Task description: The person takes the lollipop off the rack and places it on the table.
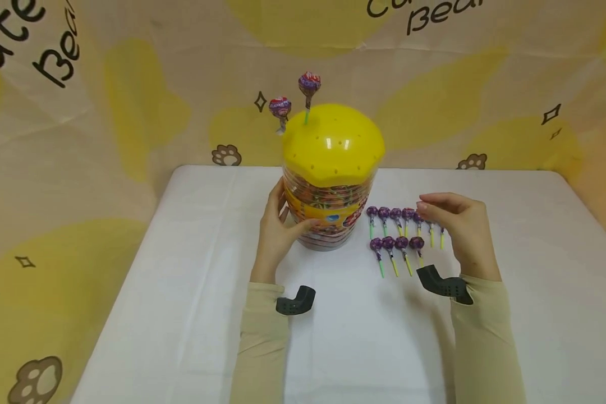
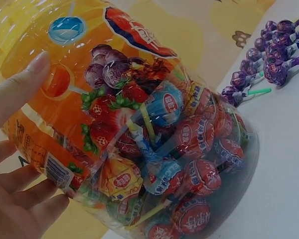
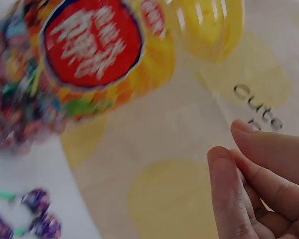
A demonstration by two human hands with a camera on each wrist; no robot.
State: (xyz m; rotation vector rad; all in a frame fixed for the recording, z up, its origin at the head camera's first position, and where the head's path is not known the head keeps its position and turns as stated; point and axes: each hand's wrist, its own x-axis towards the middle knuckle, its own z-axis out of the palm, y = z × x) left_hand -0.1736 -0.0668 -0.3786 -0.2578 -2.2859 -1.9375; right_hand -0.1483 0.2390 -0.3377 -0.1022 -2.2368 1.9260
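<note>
A clear plastic lollipop jar (image 1: 328,216) with a domed yellow lid (image 1: 340,143) stands on the table, filled with wrapped lollipops (image 2: 194,137). My left hand (image 1: 279,233) grips the jar's left side, its thumb across the printed label and its fingers round the far side. One purple-wrapped lollipop (image 1: 310,84) stands upright in the lid; another lollipop (image 1: 280,106) shows at the lid's left edge, its stick hidden. To the right of the jar, my right hand (image 1: 462,224) hovers over the laid-out lollipops (image 1: 388,243), holding nothing, its thumb and forefinger slightly apart.
Purple lollipops with green and yellow sticks lie in two rows beside the jar, partly hidden by the right hand. The white table (image 1: 192,269) meets a yellow patterned cloth backdrop (image 1: 182,101). Black wrist mounts (image 1: 296,301) sit on both sleeves.
</note>
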